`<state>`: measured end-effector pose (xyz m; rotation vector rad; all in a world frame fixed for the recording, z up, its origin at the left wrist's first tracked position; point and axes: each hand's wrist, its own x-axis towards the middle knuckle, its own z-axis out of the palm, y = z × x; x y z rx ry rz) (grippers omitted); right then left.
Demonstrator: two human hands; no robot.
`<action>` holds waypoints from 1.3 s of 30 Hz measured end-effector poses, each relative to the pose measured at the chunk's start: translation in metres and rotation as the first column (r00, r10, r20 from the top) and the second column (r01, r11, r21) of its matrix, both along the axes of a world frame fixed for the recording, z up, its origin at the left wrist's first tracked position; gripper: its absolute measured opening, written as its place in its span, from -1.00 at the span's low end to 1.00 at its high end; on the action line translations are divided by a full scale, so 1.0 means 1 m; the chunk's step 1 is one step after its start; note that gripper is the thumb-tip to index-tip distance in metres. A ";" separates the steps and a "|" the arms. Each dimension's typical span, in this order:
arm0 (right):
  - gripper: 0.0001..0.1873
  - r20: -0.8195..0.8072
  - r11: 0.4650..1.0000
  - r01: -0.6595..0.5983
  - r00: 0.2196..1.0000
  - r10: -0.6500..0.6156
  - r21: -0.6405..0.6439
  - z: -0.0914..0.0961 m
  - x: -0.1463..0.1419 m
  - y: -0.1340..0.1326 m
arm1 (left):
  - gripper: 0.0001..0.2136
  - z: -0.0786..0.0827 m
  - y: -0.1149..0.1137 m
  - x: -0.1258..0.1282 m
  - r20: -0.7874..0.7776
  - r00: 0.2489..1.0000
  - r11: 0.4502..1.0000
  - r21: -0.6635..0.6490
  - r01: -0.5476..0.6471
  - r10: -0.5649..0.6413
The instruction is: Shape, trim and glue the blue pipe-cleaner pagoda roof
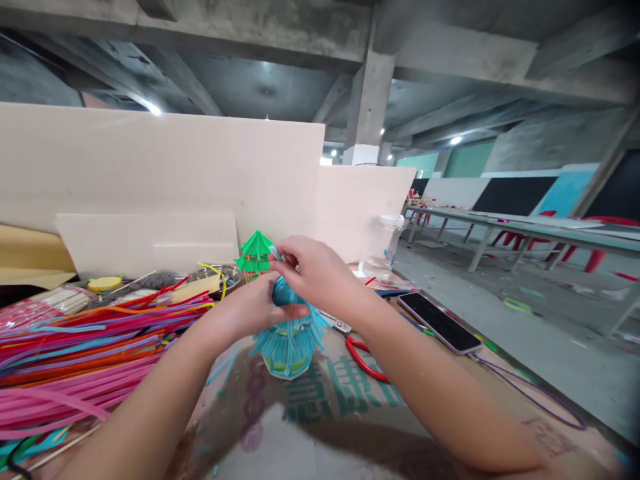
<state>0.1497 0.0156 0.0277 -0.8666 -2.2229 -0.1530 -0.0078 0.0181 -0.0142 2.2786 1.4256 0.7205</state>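
A light-blue tiered tower (289, 347), built of pipe cleaners, stands upright on the cardboard-covered table in front of me. My left hand (260, 303) is wrapped round its upper part, thumb toward me. Above it, my right hand (305, 263) pinches a short light-blue pipe cleaner (274, 252) at the tower's top; the exact joint is hidden by my fingers. Just behind my hands is a small green-roofed pavilion (257, 252). Red-handled scissors (367, 363) lie to the right of the tower, their blades partly behind my right forearm.
Bundles of coloured pipe cleaners (90, 353) cover the left side. A black-screened phone (440, 321) with a cord lies at the right edge. A clear plastic jar (385, 247) stands at the back right. White boards (165, 167) rise behind the table.
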 end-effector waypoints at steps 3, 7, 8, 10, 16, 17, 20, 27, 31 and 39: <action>-0.89 -0.042 0.999 -0.006 0.999 0.004 -0.043 -0.005 0.005 0.002 | -0.37 0.006 0.001 -0.016 -0.038 0.997 0.998 -0.014 0.062 -0.063; -0.97 -0.134 0.997 -0.051 0.990 0.043 -0.059 -0.011 0.016 -0.003 | -0.29 0.011 0.005 -0.032 -0.009 1.000 0.998 0.047 0.031 -0.030; -0.95 -0.142 0.997 -0.050 0.989 0.042 -0.057 -0.012 0.018 -0.004 | -0.30 0.011 0.005 -0.031 0.036 0.999 0.995 0.097 0.036 -0.039; -0.93 -0.154 0.997 -0.053 0.987 0.044 -0.056 -0.015 0.021 -0.007 | -0.36 0.012 0.005 -0.025 0.153 0.982 0.977 0.195 0.083 -0.114; -0.91 -0.206 0.994 -0.077 0.977 0.060 -0.074 -0.014 0.027 -0.006 | -0.57 0.005 0.003 0.001 0.285 0.929 0.947 0.282 0.152 -0.234; -0.91 -0.208 0.994 -0.075 0.976 0.058 -0.075 -0.013 0.028 -0.005 | -0.59 0.004 0.003 0.002 0.290 0.930 0.949 0.281 0.143 -0.226; -0.92 -0.201 0.998 -0.052 0.979 0.042 -0.045 -0.011 0.030 -0.005 | -0.64 0.000 0.005 0.003 0.276 0.942 0.953 0.281 0.113 -0.194; -0.88 0.064 0.963 0.112 0.989 -0.131 0.243 -0.012 0.038 -0.007 | -0.65 -0.001 0.005 0.001 0.255 0.945 0.946 0.299 0.123 -0.203; -0.89 0.274 0.868 0.194 0.898 -0.345 0.458 -0.013 0.039 -0.008 | -0.65 0.001 0.004 0.001 0.237 0.953 0.952 0.284 0.117 -0.188; -0.77 0.280 0.835 0.156 0.896 -0.345 0.528 -0.017 0.032 -0.007 | -0.68 0.000 0.005 0.003 0.230 0.953 0.939 0.323 0.116 -0.197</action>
